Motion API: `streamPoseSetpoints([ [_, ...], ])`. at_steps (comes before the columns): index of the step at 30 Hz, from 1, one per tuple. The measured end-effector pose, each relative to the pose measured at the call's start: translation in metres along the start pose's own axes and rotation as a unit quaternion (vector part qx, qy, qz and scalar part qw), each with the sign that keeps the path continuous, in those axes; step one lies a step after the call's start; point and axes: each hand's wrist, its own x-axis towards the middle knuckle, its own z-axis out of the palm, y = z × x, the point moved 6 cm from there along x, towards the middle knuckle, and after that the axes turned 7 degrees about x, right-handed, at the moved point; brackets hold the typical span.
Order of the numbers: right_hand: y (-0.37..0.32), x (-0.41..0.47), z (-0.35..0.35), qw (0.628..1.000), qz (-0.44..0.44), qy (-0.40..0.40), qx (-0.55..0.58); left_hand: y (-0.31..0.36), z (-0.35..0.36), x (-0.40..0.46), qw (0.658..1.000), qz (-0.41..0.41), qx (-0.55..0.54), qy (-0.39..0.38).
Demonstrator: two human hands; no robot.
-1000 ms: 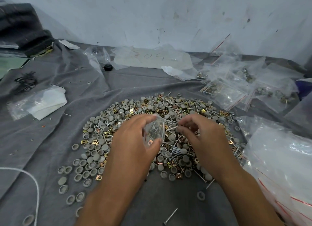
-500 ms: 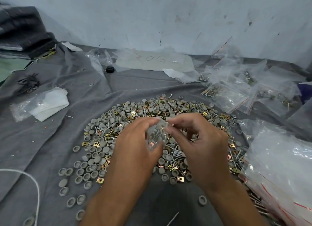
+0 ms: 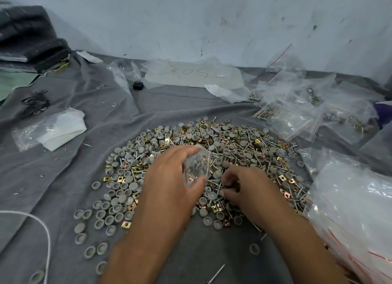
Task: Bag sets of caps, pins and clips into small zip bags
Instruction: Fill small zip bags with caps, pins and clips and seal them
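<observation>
The left hand (image 3: 169,177) pinches a small clear plastic zip bag (image 3: 197,167) between thumb and fingers, holding it upright above a pile of grey round caps, silver pins and gold square clips (image 3: 212,156); pins and a clip show through its film. Just to its right, the right hand (image 3: 246,188) curls its fingertips into the pile, what they grasp hidden. The pile lies on a grey cloth (image 3: 74,177). Behind it, a clear sheet (image 3: 195,73) bears handwritten digits seen upside down, apparently "50". Filled zip bags (image 3: 297,114) lie far right.
</observation>
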Motion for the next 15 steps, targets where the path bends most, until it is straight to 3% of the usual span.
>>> streamPoseSetpoints([
  [9, 0.003, 0.003, -0.009, 0.996, -0.04, -0.038, 0.073, 0.001, -0.003, 0.001, 1.0, 0.002, 0.0, 0.01],
  [15, -0.011, -0.012, -0.049, 0.96, -0.126, 0.069, 0.24, 0.001, -0.003, 0.001, 1.0, -0.001, 0.0, 0.009],
])
